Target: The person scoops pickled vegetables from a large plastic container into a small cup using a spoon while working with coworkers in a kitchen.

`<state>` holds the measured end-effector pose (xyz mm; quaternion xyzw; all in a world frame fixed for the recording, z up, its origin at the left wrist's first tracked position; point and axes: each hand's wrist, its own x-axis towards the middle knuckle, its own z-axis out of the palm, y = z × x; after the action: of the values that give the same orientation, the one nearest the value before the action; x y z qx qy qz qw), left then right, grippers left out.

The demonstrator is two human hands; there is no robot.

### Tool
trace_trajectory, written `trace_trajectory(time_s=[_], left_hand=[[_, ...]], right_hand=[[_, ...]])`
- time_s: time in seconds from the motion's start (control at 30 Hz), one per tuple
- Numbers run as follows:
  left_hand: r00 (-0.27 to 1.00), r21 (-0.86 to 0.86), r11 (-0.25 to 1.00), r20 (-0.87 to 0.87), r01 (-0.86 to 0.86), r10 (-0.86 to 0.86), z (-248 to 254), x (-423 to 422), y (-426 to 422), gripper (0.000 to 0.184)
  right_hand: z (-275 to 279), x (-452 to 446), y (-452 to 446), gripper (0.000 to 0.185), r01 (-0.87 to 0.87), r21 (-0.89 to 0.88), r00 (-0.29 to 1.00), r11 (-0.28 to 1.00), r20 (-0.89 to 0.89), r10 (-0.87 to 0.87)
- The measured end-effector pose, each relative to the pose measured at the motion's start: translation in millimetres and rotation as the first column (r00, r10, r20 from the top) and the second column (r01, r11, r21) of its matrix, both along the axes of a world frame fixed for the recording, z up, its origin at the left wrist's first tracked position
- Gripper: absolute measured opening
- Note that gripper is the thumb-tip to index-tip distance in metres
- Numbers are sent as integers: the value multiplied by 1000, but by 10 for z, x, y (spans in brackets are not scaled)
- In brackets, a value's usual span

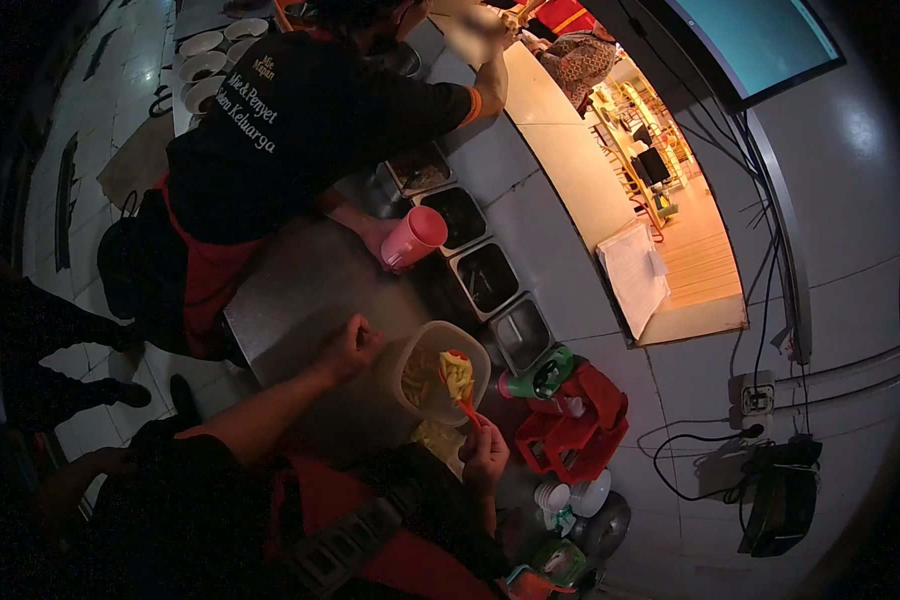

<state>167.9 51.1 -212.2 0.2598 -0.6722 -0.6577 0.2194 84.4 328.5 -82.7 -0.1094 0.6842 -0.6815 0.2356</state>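
Note:
My right hand (483,456) is closed around the handle of a red spoon (467,408). Pale yellow cut pieces of food (456,376) are heaped in its bowl, above a translucent plastic tub (402,362). More pale food lies inside the tub. To the left of the tub, my left hand (353,349) is held over the metal counter (290,290), fingers curled in and nothing visible in them. A clear plastic bag (436,442) with yellowish contents rests between the tub and my body.
A co-worker (260,130) leans over the counter, one hand holding a pink cup (415,238). Metal food pans (485,278) line the wall. Right of the tub are a green container (550,372), a red plastic rack (575,425) and stacked white bowls (552,496).

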Motion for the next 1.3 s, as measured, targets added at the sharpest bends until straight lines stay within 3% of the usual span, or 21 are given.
trace_trajectory(time_s=[0.07,0.1,0.17,0.27,0.4,0.47,0.6,0.7,0.8,1.0,1.1,1.17,1.23,1.27,1.3], left_hand=[[980,-303,949,138,-93,140,-122,80,-37,31],[980,-303,949,140,-91,139,-379,122,-48,31],[985,-697,715,77,-59,157,-964,168,-49,36],[979,-778,622,186,93,86,-489,253,27,43],[973,-794,599,205,100,110,-503,239,10,48],[980,-856,516,132,37,149,-621,225,34,49],[967,-858,512,161,40,195,-706,193,59,51],[953,-806,581,257,118,162,-721,182,44,51],[966,-837,544,182,54,184,-745,152,54,51],[975,-808,584,185,80,123,-599,179,46,44],[967,-842,531,200,88,156,-592,176,44,43],[954,-779,607,279,157,111,-548,184,37,41],[973,-736,669,215,108,79,-506,169,16,39],[945,-674,716,321,182,62,-526,162,37,38],[945,-675,714,322,187,57,-586,144,51,38]], right_hand=[[1,6,-9,30,9,-4,1000,1000,-10,-9],[0,10,-13,29,18,-7,1000,1000,-20,-18],[6,19,-22,29,31,-14,1000,999,-2,-31],[10,23,-27,29,32,-42,999,999,28,-31],[-43,-2,16,29,5,-92,999,996,35,-2],[-78,-17,39,30,4,-101,999,995,35,0],[16,23,-16,32,36,-125,996,992,83,-26],[-22,1,32,31,-36,-151,996,988,72,47],[-67,21,38,31,22,-99,996,995,93,-13],[-199,-38,200,32,-110,-103,991,989,70,118],[-186,-13,186,32,-90,-51,993,995,75,93],[-238,-24,206,32,-82,-55,994,995,71,86],[-210,9,190,31,-73,-58,995,996,68,76],[-183,26,179,28,-65,-38,995,997,66,68],[-154,43,163,26,-58,-17,996,998,64,59]])
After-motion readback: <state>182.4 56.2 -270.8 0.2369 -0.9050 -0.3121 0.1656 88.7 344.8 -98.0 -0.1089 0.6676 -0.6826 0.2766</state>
